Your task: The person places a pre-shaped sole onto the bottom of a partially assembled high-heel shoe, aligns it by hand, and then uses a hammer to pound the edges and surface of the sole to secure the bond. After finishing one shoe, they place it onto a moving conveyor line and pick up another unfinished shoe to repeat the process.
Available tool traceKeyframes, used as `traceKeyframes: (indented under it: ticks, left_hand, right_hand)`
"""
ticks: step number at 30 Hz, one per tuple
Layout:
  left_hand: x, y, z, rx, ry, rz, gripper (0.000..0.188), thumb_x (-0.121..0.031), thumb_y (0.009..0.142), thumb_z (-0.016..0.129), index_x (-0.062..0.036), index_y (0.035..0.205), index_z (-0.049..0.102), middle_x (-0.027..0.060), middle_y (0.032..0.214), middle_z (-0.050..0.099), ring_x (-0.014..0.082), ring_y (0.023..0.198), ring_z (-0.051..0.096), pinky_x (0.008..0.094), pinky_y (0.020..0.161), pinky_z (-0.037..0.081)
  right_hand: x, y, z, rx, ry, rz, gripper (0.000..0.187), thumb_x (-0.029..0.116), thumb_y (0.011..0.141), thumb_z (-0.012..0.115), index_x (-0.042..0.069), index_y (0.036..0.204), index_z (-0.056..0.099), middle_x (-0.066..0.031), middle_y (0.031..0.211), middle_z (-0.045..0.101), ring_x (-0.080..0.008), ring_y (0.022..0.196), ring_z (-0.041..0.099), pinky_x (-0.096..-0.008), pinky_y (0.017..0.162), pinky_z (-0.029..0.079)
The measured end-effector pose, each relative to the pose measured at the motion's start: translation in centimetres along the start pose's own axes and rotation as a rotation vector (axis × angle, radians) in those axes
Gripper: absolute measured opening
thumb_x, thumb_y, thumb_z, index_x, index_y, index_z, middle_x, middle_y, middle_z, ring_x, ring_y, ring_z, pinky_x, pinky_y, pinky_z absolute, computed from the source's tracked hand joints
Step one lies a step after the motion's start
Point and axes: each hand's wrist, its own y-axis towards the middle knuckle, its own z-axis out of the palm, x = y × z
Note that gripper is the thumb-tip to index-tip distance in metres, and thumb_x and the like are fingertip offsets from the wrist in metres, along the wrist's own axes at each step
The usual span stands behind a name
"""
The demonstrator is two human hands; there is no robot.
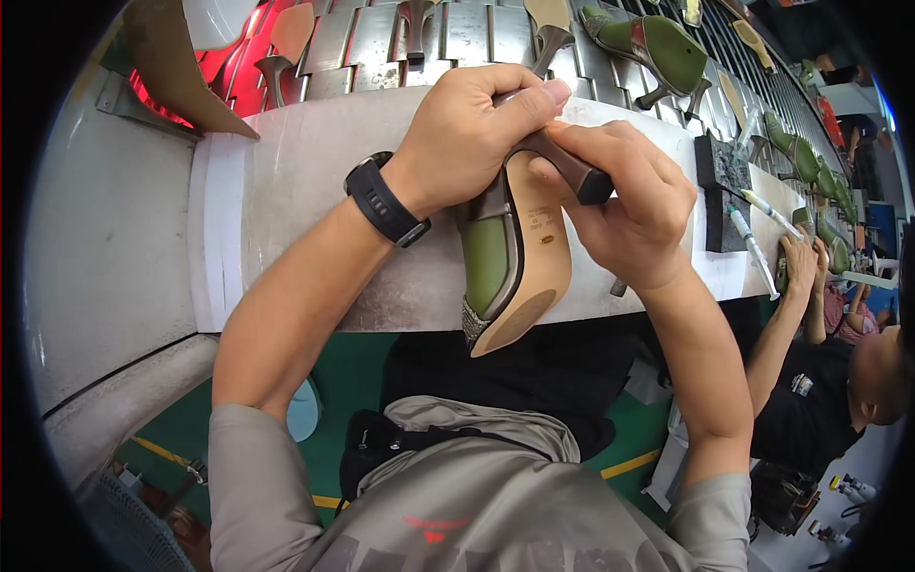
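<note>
A green high-heeled shoe hangs toe-down between my hands, over the near edge of the pale worktable. Its tan sole faces right and its dark brown heel sticks out toward my right hand. My left hand is closed round the back of the shoe, the thumb pressed on top near the heel. With bent fingers my right hand grips the heel and the sole's arch. The toe end carries a glittery grey patch. My fingers hide most of the shoe's back part.
Beyond the table runs a slatted metal conveyor bearing heels, soles and another green shoe. Syringes lie by a dark block at the right. A co-worker handles shoes farther right. A curved brown sheet stands at the far left.
</note>
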Motion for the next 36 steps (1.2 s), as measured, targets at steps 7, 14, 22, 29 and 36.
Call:
traceKeyframes:
  ticks: [7,14,22,29,36]
  left_hand:
    - [0.5,0.0,0.6,-0.064,-0.025,-0.013,0.033,-0.029,0.104,0.069,0.0035,0.106,0.075,0.0026,0.092,0.074,0.0065,0.083,0.065,0.0224,0.075,0.052]
    - [0.4,0.0,0.3,-0.043,0.004,-0.055,0.036,-0.033,0.101,0.075,0.0022,0.109,0.077,0.0028,0.094,0.075,0.0064,0.086,0.067,0.0229,0.076,0.054]
    - [0.6,-0.2,0.3,-0.046,-0.052,0.045,0.038,-0.036,0.103,0.072,0.0011,0.111,0.078,0.0025,0.097,0.075,0.0073,0.09,0.066,0.026,0.081,0.054]
    - [1.0,-1.0,-2.7,0.197,0.043,0.109,0.049,-0.038,0.099,0.076,-0.003,0.132,0.067,0.0061,0.122,0.068,0.0143,0.114,0.062,0.0298,0.1,0.049]
    - [0.5,-1.2,-2.5,0.243,0.268,0.19,0.063,-0.031,0.082,0.088,-0.0037,0.134,0.063,0.0073,0.127,0.064,0.0186,0.119,0.061,0.0323,0.105,0.048]
  right_hand:
    - [1.2,-1.3,-0.7,0.062,0.133,0.386,0.036,0.007,0.082,0.088,-0.004,0.114,0.074,-0.0101,0.09,0.076,-0.0197,0.083,0.074,-0.0322,0.074,0.058]
    - [1.8,0.5,-0.2,0.314,0.58,0.929,0.046,0.033,0.094,0.081,-0.006,0.116,0.07,-0.0083,0.094,0.074,-0.0098,0.085,0.066,-0.0277,0.075,0.055]
    - [2.1,-1.0,-1.9,0.412,0.661,1.169,0.036,0.03,0.097,0.079,-0.004,0.107,0.071,-0.0017,0.09,0.071,-0.0079,0.082,0.061,-0.0273,0.072,0.05]
    - [2.1,-3.6,0.0,0.135,0.943,1.266,0.03,0.027,0.101,0.075,0.0,0.113,0.072,0.0042,0.081,0.064,-0.0034,0.071,0.056,-0.0218,0.06,0.043]
    - [1.3,-4.7,0.4,0.121,1.062,1.214,0.033,0.034,0.103,0.073,0.003,0.112,0.071,0.0051,0.079,0.062,-0.0027,0.067,0.052,-0.0222,0.057,0.039]
